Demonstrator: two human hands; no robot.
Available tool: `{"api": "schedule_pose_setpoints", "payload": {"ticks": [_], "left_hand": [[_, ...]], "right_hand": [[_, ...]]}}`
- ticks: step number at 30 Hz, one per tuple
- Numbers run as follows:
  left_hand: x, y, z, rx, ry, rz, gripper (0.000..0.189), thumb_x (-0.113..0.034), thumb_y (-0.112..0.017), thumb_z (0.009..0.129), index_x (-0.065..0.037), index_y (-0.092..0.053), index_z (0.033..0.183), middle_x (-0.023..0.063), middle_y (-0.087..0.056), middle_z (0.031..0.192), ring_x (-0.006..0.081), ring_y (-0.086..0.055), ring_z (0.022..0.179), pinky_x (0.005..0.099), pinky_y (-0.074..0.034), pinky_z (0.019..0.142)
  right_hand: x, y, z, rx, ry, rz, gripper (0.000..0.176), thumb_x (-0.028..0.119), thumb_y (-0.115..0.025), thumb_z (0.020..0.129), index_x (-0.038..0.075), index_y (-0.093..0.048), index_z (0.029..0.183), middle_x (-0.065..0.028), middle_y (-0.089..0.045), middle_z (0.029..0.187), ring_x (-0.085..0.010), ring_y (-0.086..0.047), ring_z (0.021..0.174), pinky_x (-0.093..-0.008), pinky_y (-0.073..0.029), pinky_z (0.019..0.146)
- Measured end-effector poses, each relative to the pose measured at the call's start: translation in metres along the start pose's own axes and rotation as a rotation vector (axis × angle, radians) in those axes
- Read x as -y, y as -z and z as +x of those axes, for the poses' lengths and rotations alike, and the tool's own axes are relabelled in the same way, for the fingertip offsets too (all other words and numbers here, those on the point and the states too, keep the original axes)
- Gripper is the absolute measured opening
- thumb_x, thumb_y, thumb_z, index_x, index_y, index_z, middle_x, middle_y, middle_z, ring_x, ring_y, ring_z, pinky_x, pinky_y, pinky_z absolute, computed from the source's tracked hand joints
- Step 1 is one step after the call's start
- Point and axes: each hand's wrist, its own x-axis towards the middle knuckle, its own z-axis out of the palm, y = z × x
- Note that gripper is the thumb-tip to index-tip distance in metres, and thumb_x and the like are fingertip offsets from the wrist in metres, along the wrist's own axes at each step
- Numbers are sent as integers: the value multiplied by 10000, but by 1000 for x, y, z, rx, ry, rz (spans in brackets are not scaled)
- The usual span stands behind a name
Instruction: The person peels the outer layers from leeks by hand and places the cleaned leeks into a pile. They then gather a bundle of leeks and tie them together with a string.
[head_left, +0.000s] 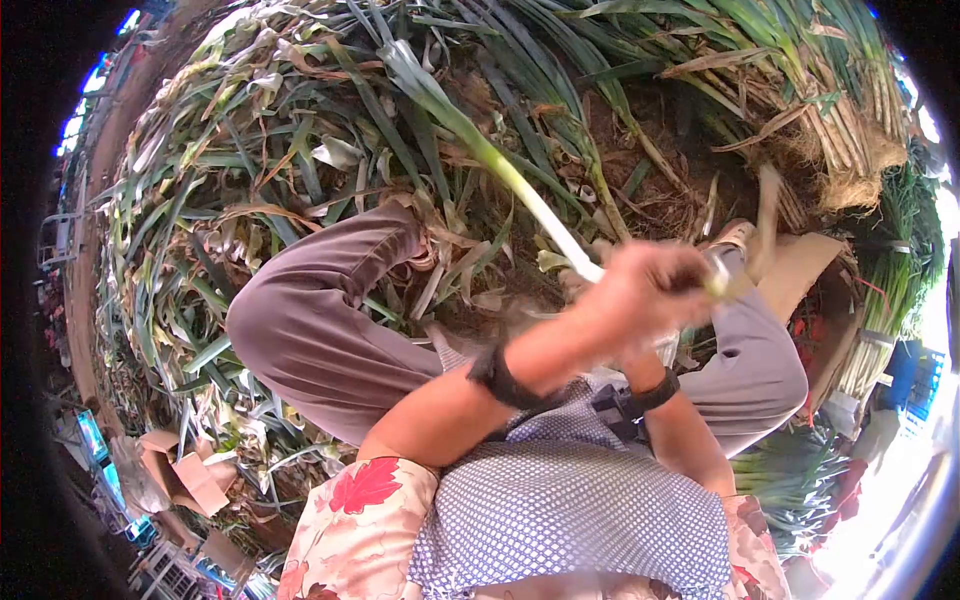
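Observation:
I sit on the ground among cut leeks. My left hand [640,290] is closed around the white shaft of a long leek [500,165], whose green leaves point up and to the left. My right hand [648,356] comes up under the left one and is mostly hidden by it; only its wrist, with a black band, shows clearly. Just right of the hands, a pale strip [765,215] at the leek's root end is blurred by motion. I cannot tell what it is.
Trimmed leaves and leeks [250,150] cover the soil ahead and to the left. A bundle with straw-coloured roots [850,160] lies upper right, cardboard [800,260] beside it. My knees [300,320] flank the hands. Cardboard boxes [180,470] sit lower left, and green bundles [790,480] lower right.

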Motion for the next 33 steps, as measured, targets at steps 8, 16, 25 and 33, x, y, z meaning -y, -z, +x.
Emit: {"api": "schedule_pose_setpoints", "payload": {"ticks": [8, 16, 25, 33], "left_hand": [[61, 51, 11, -659, -8, -296, 198, -177, -599, 825, -22, -572, 945, 35, -595, 868, 93, -551, 788, 214, -443, 667], [134, 112, 21, -809, 309, -965, 208, -239, -486, 888, -35, -452, 857, 56, -495, 712, 143, -473, 550, 294, -425, 495], [113, 171, 16, -505, 174, -1234, 306, -283, -450, 912, -19, -445, 1067, 3, -461, 742, 79, -434, 561, 219, -415, 481], [114, 151, 5, -376, 188, -1417, 278, -323, -470, 896, -74, -455, 1018, 1, -422, 741, 88, -395, 563, 195, -360, 461]], "right_hand": [[33, 24, 21, -153, -95, 424, 296, 309, -472, 892, 59, -478, 1050, -93, -556, 958, -169, -570, 871, -287, -486, 725], [41, 17, 7, -147, 362, -422, 288, 184, -468, 873, 5, -466, 1098, -91, -547, 863, -208, -558, 708, -267, -468, 585], [-83, 76, -52, 378, -241, 286, 308, 198, -369, 906, 84, -499, 1161, -78, -594, 1062, -167, -584, 932, -270, -483, 786], [41, 29, 63, -223, 122, 320, 469, 475, -439, 854, 67, -517, 1072, -174, -573, 1000, -306, -561, 927, -369, -426, 830]]}}
